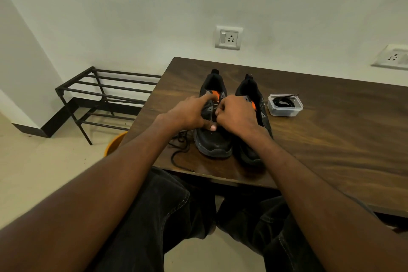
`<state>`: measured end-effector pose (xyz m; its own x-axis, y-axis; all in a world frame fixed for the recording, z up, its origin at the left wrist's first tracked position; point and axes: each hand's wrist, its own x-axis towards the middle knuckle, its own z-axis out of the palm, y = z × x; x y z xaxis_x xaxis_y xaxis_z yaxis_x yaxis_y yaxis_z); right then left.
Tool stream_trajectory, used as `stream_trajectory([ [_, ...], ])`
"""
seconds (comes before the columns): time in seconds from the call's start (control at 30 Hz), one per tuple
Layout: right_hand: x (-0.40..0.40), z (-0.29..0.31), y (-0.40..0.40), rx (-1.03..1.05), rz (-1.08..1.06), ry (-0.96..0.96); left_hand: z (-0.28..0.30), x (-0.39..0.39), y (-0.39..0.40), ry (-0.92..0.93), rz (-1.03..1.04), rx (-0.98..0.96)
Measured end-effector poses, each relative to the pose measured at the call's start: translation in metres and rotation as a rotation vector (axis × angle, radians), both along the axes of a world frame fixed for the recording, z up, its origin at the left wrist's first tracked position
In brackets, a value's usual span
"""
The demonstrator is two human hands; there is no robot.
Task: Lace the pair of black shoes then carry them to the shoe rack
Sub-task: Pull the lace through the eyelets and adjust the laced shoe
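Two black shoes with orange lining stand side by side on the brown table (320, 139), toes toward me. My left hand (189, 112) grips the side of the left shoe (213, 141) at its eyelets. My right hand (236, 112) is pinched shut over that shoe's tongue, on the black lace, whose loose end (178, 150) trails off the shoe's left side onto the table. The right shoe (250, 88) is partly hidden behind my right hand. A black metal shoe rack (103, 95) stands on the floor left of the table.
A small clear plastic tub (284, 105) holding another black lace sits right of the shoes. An orange bucket rim (114, 142) shows below the table's left corner. Wall sockets (228, 37) are behind the table. My legs are under the table's near edge.
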<state>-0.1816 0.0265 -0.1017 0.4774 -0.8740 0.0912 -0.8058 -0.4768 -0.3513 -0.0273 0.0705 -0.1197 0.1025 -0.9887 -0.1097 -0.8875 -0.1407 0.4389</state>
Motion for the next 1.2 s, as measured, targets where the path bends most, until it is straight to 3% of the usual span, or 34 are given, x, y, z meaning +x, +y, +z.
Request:
stream_trajectory([
  [0.1,-0.015,0.012,-0.009,0.14,-0.124,-0.1,0.001,-0.001,-0.001,0.002,-0.008,-0.033],
  [0.17,-0.023,0.015,-0.01,0.181,-0.143,-0.029,0.001,-0.001,-0.003,-0.005,-0.033,-0.028],
  [0.37,-0.005,0.01,0.004,-0.142,0.042,0.127,0.002,0.0,-0.005,-0.047,-0.084,-0.017],
  [0.47,0.002,0.001,0.006,-0.047,0.06,0.217,0.001,-0.001,-0.004,-0.049,-0.094,-0.023],
  [0.67,-0.017,0.017,-0.008,0.055,-0.097,0.038,0.0,-0.001,-0.006,-0.017,-0.097,-0.023],
  [0.87,-0.034,0.026,-0.012,0.212,-0.19,0.147,0.0,-0.002,-0.007,-0.031,-0.097,-0.012],
  [1.0,-0.027,0.026,-0.006,0.199,-0.126,0.211,-0.001,-0.002,-0.009,-0.024,-0.108,-0.013],
  [1.2,-0.01,0.012,-0.001,0.001,0.093,0.053,-0.006,0.003,-0.007,-0.021,-0.098,-0.07],
])
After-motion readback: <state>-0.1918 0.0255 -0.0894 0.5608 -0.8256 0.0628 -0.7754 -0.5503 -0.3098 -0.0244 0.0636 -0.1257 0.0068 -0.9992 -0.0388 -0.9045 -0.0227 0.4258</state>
